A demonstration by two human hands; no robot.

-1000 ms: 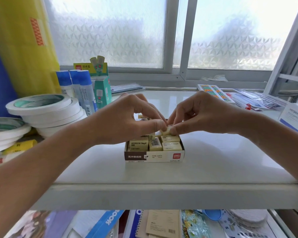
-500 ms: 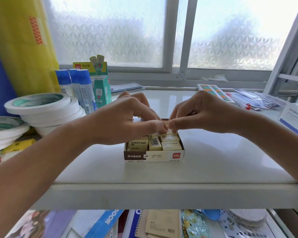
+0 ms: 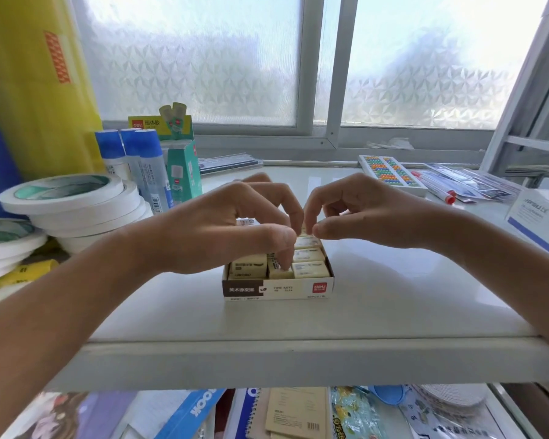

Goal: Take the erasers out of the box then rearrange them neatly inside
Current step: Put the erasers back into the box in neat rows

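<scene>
The eraser box point(image 3: 278, 288) sits on the white desk point(image 3: 377, 296), near the front edge and roughly centred. The box is an open-topped cardboard tray with a brown and white front panel bearing a red logo. Cream-coloured erasers point(image 3: 309, 269) fill it in rows; those on the right side lie flat and aligned, while the ones at front left point(image 3: 249, 264) are partly covered by the left hand.

Left hand point(image 3: 222, 229): positioned over the left half of the box, fingers curled downward. The thumb tip reaches down to an eraser point(image 3: 279, 272) in the front row. Whether it pinches an eraser cannot be determined, because the fingers hide the contact.

Right hand point(image 3: 362, 210): positioned over the rear right of the box, fingers curled, thumb and forefinger tips close together just above the rear erasers. A small pale edge shows between both hands' fingertips; a firm grasp cannot be confirmed.

Surrounding items:
- Stacked rolls of white tape point(image 3: 73, 201) at left.
- Blue-capped glue sticks point(image 3: 141, 172) beside a green carton point(image 3: 183, 169), behind the left hand.
- A bead abacus point(image 3: 390, 172) and red-capped markers point(image 3: 435, 185) at right rear.
- Notebooks point(image 3: 295, 413) on the lower shelf beneath the desk.
</scene>
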